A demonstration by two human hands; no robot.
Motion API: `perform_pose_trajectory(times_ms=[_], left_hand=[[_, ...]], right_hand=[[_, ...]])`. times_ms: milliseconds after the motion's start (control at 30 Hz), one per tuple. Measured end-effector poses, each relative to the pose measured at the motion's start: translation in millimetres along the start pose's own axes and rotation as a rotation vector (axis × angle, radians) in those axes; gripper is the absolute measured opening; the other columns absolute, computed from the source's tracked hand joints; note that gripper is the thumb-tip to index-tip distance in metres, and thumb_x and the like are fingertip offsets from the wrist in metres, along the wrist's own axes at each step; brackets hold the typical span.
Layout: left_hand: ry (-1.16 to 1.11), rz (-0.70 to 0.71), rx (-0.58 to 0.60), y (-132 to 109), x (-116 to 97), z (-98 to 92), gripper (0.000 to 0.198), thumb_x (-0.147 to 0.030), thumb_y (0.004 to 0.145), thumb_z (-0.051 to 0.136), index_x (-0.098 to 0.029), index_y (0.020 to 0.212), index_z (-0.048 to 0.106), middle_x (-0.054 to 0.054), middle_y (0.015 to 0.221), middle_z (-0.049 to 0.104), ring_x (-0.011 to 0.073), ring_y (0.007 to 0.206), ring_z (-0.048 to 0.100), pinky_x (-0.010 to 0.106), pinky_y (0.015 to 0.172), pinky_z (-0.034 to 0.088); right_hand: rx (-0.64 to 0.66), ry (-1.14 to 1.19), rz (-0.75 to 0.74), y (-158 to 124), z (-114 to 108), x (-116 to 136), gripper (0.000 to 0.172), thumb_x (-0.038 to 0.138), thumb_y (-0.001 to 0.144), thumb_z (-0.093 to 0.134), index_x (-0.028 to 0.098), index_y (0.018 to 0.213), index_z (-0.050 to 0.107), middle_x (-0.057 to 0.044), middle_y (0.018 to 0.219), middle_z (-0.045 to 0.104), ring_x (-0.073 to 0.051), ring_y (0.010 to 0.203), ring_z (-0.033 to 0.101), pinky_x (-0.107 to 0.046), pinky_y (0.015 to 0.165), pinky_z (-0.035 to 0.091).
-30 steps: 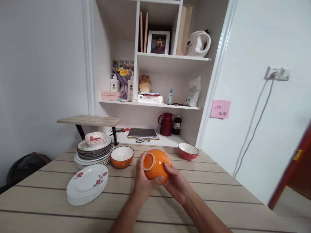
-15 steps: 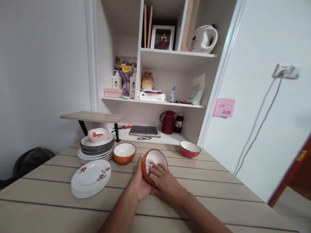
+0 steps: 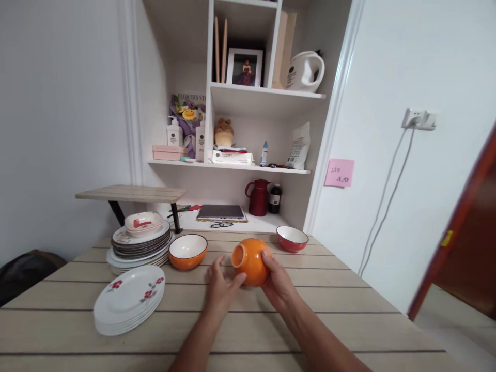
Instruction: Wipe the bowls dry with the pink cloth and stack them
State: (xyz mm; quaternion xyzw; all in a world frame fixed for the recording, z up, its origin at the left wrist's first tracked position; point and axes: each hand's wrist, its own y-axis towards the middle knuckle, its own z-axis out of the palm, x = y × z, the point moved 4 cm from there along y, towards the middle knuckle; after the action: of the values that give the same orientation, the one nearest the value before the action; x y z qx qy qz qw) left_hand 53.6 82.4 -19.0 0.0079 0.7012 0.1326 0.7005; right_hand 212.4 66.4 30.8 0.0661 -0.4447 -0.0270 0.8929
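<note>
An orange bowl [image 3: 256, 263] is tipped on its side above the table, its round foot facing left and its mouth turned away to the right. My right hand [image 3: 279, 279] grips it by the rim, thumb on the outer wall and the other fingers hidden behind or inside. My left hand [image 3: 222, 283] is at the bowl's left with fingers apart, its thumb tip close to the wall; whether it touches I cannot tell. The white tissue is out of sight. A second orange bowl [image 3: 188, 251] stands upright left of my hands, and a red bowl [image 3: 292, 239] stands at the back right.
At left are a stack of white flowered plates [image 3: 129, 299] and a taller pile of plates [image 3: 141, 245] topped by a square dish [image 3: 144, 223]. A small raised stand [image 3: 132, 194] is behind them. A laptop [image 3: 220, 212], glasses [image 3: 221, 225] and red jug [image 3: 258, 198] sit at the back.
The held bowl has turned from mouth up to foot facing left. My left hand has let go of its side, and my right hand has moved from inside it to its right rim.
</note>
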Motion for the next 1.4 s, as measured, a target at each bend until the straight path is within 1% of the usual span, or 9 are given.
perform_pose_trajectory(times_ms=[67, 167, 367, 500, 733, 867, 1000, 1200, 1400], left_hand=[[0.166, 0.248, -0.143, 6, -7, -11.5, 0.098, -0.057, 0.056, 0.086, -0.022, 0.138, 0.044, 0.02, 0.152, 0.034, 0.0406, 0.141, 0.035, 0.057, 0.113, 0.032], [0.16, 0.404, -0.06, 5, -15, -14.6, 0.108, -0.061, 0.061, 0.082, -0.022, 0.149, 0.033, 0.018, 0.16, 0.022, 0.0403, 0.148, 0.02, 0.058, 0.119, 0.018], [-0.358, 0.201, 0.261, -19, -38, 4.9, 0.119, -0.056, 0.065, 0.082, -0.025, 0.157, 0.014, 0.018, 0.15, 0.045, 0.0382, 0.137, 0.045, 0.05, 0.11, 0.041], [-0.424, 0.114, 0.285, -25, -50, 5.6, 0.114, -0.049, 0.065, 0.086, -0.025, 0.156, 0.022, 0.017, 0.15, 0.048, 0.037, 0.137, 0.046, 0.047, 0.11, 0.042], [-0.49, 0.044, 0.338, -30, -54, 5.8, 0.131, -0.047, 0.056, 0.093, -0.031, 0.158, 0.011, 0.015, 0.154, 0.043, 0.036, 0.136, 0.048, 0.046, 0.109, 0.043], [-0.626, -0.016, 0.25, -32, -54, 7.9, 0.093, -0.058, 0.07, 0.081, -0.024, 0.147, 0.042, 0.014, 0.145, 0.055, 0.0321, 0.134, 0.05, 0.041, 0.111, 0.042], [-0.857, -0.374, 0.302, -32, -36, 14.3, 0.077, -0.078, 0.078, 0.057, -0.016, 0.122, 0.065, 0.015, 0.118, 0.071, 0.0325, 0.119, 0.063, 0.042, 0.102, 0.049], [-1.0, -0.641, 0.4, -33, -31, 13.3, 0.066, -0.078, 0.082, 0.051, -0.018, 0.103, 0.068, 0.008, 0.088, 0.076, 0.0258, 0.085, 0.072, 0.035, 0.074, 0.056], [-0.957, -0.726, 0.39, -32, -23, 12.4, 0.062, -0.079, 0.08, 0.053, -0.019, 0.093, 0.064, 0.005, 0.081, 0.073, 0.0201, 0.065, 0.068, 0.028, 0.056, 0.049]], right_hand=[[-0.013, 0.111, 0.051, -1, 5, -1, 0.043, 0.045, 0.075, 0.08, 0.016, 0.105, 0.069, -0.007, 0.097, 0.077, -0.023, 0.085, 0.071, -0.034, 0.077, 0.056], [0.033, 0.196, 0.112, -6, 13, -1, 0.033, 0.04, 0.081, 0.077, 0.018, 0.104, 0.07, -0.005, 0.098, 0.078, -0.021, 0.087, 0.072, -0.033, 0.08, 0.057], [0.066, 0.219, 0.249, -16, 24, -1, 0.043, 0.047, 0.089, 0.066, 0.016, 0.12, 0.065, -0.009, 0.106, 0.078, -0.025, 0.096, 0.073, -0.037, 0.086, 0.057], [0.041, 0.236, 0.223, -17, 26, 0, 0.041, 0.042, 0.09, 0.066, 0.018, 0.124, 0.062, -0.008, 0.104, 0.079, -0.024, 0.092, 0.074, -0.037, 0.085, 0.057], [0.092, 0.202, 0.186, -20, 27, -1, 0.045, 0.047, 0.087, 0.069, 0.018, 0.12, 0.064, -0.01, 0.112, 0.075, -0.026, 0.104, 0.069, -0.04, 0.093, 0.053], [0.368, -0.058, 0.043, -40, 50, -1, 0.051, 0.038, 0.081, 0.076, 0.02, 0.126, 0.06, -0.008, 0.119, 0.071, -0.026, 0.11, 0.064, -0.04, 0.099, 0.048], [0.504, -0.624, -0.187, -50, 61, -4, 0.054, 0.021, 0.079, 0.072, 0.025, 0.131, 0.054, -0.006, 0.118, 0.068, -0.026, 0.108, 0.061, -0.043, 0.099, 0.048], [0.738, -1.325, -0.623, -39, 49, -10, 0.025, 0.01, 0.087, 0.053, 0.022, 0.106, 0.064, -0.013, 0.125, 0.065, -0.028, 0.117, 0.058, -0.044, 0.101, 0.046], [0.751, -1.561, -0.627, -33, 41, -16, 0.028, 0.018, 0.092, 0.052, 0.02, 0.118, 0.06, -0.015, 0.129, 0.066, -0.029, 0.114, 0.062, -0.043, 0.101, 0.044]])
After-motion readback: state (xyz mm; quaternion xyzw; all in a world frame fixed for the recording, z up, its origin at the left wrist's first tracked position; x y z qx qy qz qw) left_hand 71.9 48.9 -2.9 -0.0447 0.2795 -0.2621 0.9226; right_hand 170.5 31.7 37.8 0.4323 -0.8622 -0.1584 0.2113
